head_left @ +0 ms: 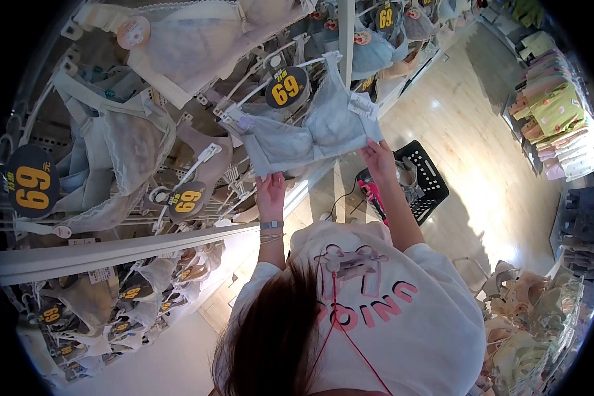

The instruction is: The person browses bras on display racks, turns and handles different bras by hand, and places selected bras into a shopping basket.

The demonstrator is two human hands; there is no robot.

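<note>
A pale blue-grey bra is stretched out in front of the rack, its cups facing me and a white label on its right side. My left hand, with a watch on the wrist, is closed on its lower left edge. At the lower right corner, the fingers of my right hand grip the band. The straps reach up toward the rack; whether they still hang on a hanger I cannot tell. Just above the cups sits a round black price sign reading 69.
More bras hang on hooks at left, with another 69 sign. A lower rack stands at bottom left. On the floor is a black basket with things inside. Folded clothes and more underwear line the right side.
</note>
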